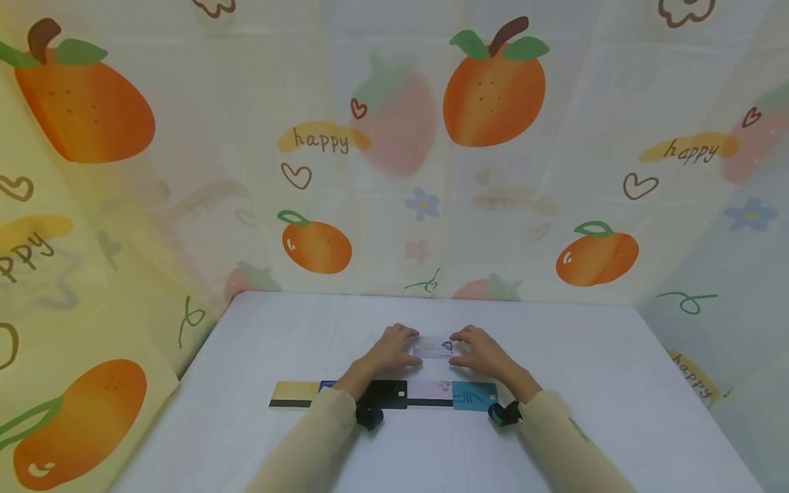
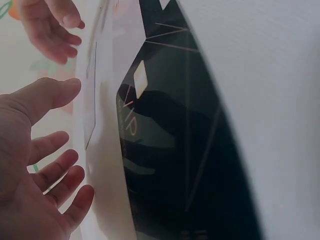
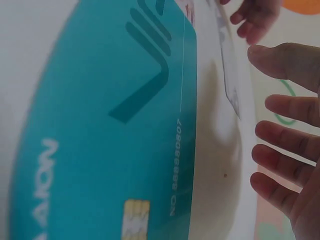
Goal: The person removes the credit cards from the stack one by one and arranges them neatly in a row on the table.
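Note:
A pale, whitish card (image 1: pixel 434 347) with a dark emblem near its right end lies on the white table. My left hand (image 1: pixel 394 348) is at its left end and my right hand (image 1: pixel 481 351) at its right end, thumbs toward me. Both hands have parted, relaxed fingers, with fingertips close by the card's ends. Nearer to me is a row of cards. The black card (image 2: pixel 165 130) shows large in the left wrist view, and the teal card (image 3: pixel 120 95) with a gold chip fills much of the right wrist view.
To the left in the row are a gold card (image 1: pixel 294 392) and a blue card (image 1: pixel 327 385), partly hidden by my left forearm. A pale pink card (image 1: pixel 429 390) lies between the black and teal ones. Behind the table (image 1: pixel 296 329) hangs a fruit-printed cloth (image 1: pixel 394 205).

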`<action>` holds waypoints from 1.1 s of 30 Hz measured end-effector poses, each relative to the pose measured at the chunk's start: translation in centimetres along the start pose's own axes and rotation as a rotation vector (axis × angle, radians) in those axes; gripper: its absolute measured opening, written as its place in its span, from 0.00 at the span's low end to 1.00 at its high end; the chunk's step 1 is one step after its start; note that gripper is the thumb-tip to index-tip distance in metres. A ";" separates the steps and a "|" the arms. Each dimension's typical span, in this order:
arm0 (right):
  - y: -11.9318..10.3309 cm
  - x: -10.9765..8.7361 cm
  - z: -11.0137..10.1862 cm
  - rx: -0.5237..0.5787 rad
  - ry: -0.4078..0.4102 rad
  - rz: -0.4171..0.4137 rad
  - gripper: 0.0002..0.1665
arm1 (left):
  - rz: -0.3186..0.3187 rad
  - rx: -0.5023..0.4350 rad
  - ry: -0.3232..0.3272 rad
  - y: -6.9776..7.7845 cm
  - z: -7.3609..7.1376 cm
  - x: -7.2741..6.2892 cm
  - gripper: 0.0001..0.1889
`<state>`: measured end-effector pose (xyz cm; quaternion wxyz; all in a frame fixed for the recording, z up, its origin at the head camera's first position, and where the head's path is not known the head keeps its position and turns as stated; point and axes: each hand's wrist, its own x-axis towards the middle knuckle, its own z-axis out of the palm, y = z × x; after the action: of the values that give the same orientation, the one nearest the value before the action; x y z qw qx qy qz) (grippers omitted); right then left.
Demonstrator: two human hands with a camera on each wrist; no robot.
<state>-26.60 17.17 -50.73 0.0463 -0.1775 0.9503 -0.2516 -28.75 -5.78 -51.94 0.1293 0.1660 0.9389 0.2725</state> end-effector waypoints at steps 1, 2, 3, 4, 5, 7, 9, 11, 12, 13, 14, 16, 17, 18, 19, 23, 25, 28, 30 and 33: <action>0.0 0.2 0.1 -0.010 -0.004 -0.003 0.27 | -0.001 0.003 -0.007 0.0 0.0 0.1 0.33; -0.1 0.4 0.1 -0.019 -0.006 -0.007 0.28 | 0.000 0.010 -0.010 -0.1 0.0 0.3 0.33; -0.1 0.6 0.2 -0.028 -0.007 -0.011 0.28 | 0.002 0.016 -0.012 -0.1 0.0 0.4 0.33; -0.2 0.9 0.2 -0.040 -0.006 -0.017 0.28 | 0.004 0.027 -0.014 -0.1 0.0 0.6 0.33; -0.3 1.0 0.2 -0.048 -0.008 -0.020 0.28 | 0.004 0.036 -0.015 -0.1 -0.1 0.7 0.33; -0.4 1.4 0.1 -0.063 -0.014 -0.029 0.28 | 0.001 0.049 -0.017 -0.1 -0.1 1.0 0.33; -0.5 1.8 0.1 -0.086 -0.017 -0.041 0.29 | -0.002 0.065 -0.015 -0.1 -0.1 1.2 0.33; -0.6 2.2 0.2 -0.105 -0.024 -0.053 0.30 | 0.000 0.079 -0.014 -0.2 -0.1 1.4 0.33; -0.6 2.4 0.3 -0.115 -0.029 -0.058 0.30 | 0.002 0.084 -0.011 -0.2 -0.1 1.4 0.33; -0.5 2.6 0.4 -0.124 -0.039 -0.054 0.30 | 0.005 0.088 -0.009 -0.2 0.0 1.5 0.33; -0.5 2.8 0.5 -0.136 -0.044 -0.054 0.31 | 0.008 0.091 -0.007 -0.2 0.0 1.5 0.33; -0.4 3.0 0.8 -0.147 -0.061 -0.046 0.31 | 0.015 0.091 -0.007 -0.1 0.0 1.5 0.32; -0.4 3.1 0.8 -0.151 -0.069 -0.041 0.31 | 0.017 0.090 -0.007 -0.1 0.0 1.5 0.32; -0.5 3.2 0.9 -0.153 -0.075 -0.038 0.31 | 0.016 0.091 -0.007 0.0 0.0 1.5 0.32; -0.5 3.2 0.9 -0.152 -0.080 -0.034 0.31 | 0.015 0.092 -0.007 0.0 0.1 1.5 0.31; -0.8 3.2 0.8 -0.133 -0.089 -0.025 0.29 | 0.014 0.112 -0.005 0.2 0.2 1.6 0.29; -0.9 3.2 0.7 -0.130 -0.095 -0.024 0.29 | 0.013 0.116 -0.007 0.2 0.1 1.6 0.28; -0.8 3.5 0.7 -0.140 -0.104 -0.029 0.29 | 0.017 0.119 -0.012 0.3 0.0 1.6 0.27; -0.7 3.7 0.7 -0.145 -0.113 -0.026 0.29 | 0.014 0.111 -0.016 0.3 0.0 1.6 0.26; -0.6 3.8 0.7 -0.148 -0.130 -0.015 0.29 | 0.012 0.106 -0.020 0.3 0.0 1.7 0.26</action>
<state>-29.80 14.97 -51.04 0.0929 -0.2036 0.9599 -0.1691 -30.22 -4.90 -51.98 0.1283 0.1809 0.9496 0.2214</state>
